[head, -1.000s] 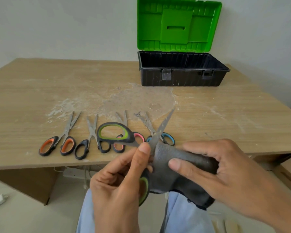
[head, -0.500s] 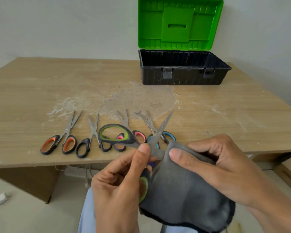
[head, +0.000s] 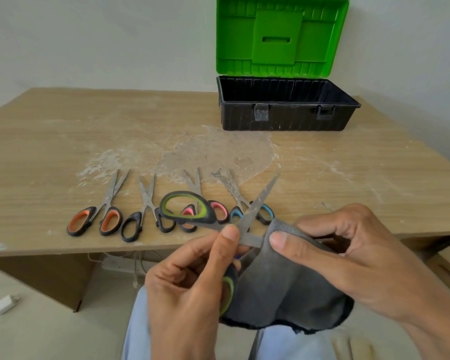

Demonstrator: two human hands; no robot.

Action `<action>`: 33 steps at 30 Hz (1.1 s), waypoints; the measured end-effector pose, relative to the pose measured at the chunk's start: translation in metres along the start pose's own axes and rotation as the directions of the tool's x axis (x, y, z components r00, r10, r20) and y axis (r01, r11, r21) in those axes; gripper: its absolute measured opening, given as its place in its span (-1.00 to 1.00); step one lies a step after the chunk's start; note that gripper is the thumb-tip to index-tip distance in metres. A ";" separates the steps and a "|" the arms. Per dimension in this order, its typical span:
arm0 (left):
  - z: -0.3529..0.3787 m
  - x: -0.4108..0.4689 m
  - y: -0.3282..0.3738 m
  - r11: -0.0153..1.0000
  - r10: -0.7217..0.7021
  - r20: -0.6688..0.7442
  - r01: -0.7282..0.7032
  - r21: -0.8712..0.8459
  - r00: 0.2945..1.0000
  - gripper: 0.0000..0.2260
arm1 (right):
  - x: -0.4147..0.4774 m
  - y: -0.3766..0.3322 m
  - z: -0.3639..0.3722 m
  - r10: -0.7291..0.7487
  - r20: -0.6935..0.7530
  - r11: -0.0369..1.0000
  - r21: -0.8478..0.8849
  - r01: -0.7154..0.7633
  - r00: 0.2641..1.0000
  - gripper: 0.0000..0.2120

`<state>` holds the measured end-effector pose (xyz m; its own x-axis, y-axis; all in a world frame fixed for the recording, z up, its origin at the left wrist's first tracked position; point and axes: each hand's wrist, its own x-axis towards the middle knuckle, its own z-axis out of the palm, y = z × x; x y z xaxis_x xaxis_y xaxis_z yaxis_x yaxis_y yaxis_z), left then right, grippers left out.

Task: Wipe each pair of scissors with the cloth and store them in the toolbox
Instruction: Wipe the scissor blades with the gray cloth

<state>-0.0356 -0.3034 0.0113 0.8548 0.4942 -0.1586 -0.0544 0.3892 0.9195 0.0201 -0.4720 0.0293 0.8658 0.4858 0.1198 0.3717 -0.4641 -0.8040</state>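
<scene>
Stained wooden table [head: 63,141], open green-lidded toolbox [head: 286,118] at its far side | left hand [head: 190,294] pinches green-handled scissors [head: 247,215], blades spread, well in front of toolbox past table edge | right hand [head: 348,255] pinches grey cloth [head: 291,289] against one blade | four other scissors [head: 148,202] in a row front-left of toolbox

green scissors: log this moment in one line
step: wiping | left hand: grips green scissors | right hand: pinches cloth on blade | four scissors on table | toolbox: open
</scene>
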 end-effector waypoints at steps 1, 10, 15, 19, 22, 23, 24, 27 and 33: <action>0.001 -0.001 -0.001 1.000 -0.009 0.017 0.009 0.006 1.000 -0.89 | -0.001 0.000 0.001 0.004 0.006 1.000 -0.009 -0.004 1.000 -0.42; 0.000 0.001 0.001 0.996 -0.068 0.000 0.068 -0.056 0.998 -0.81 | -0.004 -0.001 0.003 -0.014 -0.032 0.997 -0.081 0.011 0.999 -0.41; -0.002 0.001 0.002 0.982 -0.151 -0.001 0.150 -0.111 0.989 -0.72 | -0.005 0.001 -0.004 -0.010 -0.011 1.000 -0.022 0.010 1.000 -0.43; 0.000 -0.001 0.003 0.984 -0.131 -0.003 0.129 -0.123 0.991 -0.74 | -0.007 -0.002 -0.006 0.002 -0.018 0.999 -0.043 -0.003 1.000 -0.41; 0.005 -0.004 0.001 0.994 -0.086 0.015 0.087 -0.069 0.996 -0.79 | -0.007 -0.007 0.000 -0.019 -0.035 0.997 -0.079 0.016 0.999 -0.43; 0.006 -0.005 0.000 0.995 -0.080 0.016 0.081 -0.057 0.997 -0.79 | -0.005 -0.008 0.003 -0.023 -0.022 0.996 -0.092 0.021 0.999 -0.43; 0.006 -0.006 0.000 0.996 -0.077 0.011 0.077 -0.051 0.997 -0.79 | -0.004 -0.009 0.005 -0.025 -0.003 0.994 -0.106 0.024 1.000 -0.43; 0.000 -0.005 0.002 0.996 -0.068 -0.028 0.066 -0.068 0.997 -0.79 | -0.003 -0.010 0.004 -0.027 0.030 0.996 -0.084 0.030 0.999 -0.40; -0.002 -0.003 0.008 0.983 -0.099 -0.039 0.092 -0.161 0.994 -0.79 | -0.006 -0.005 -0.005 -0.002 0.010 0.998 0.067 0.001 1.000 -0.42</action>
<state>-0.0399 -0.2999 0.0182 0.8351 0.4830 -0.2632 -0.0581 0.5533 0.8310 0.0146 -0.4767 0.0354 0.8615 0.4944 0.1155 0.3496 -0.4127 -0.8411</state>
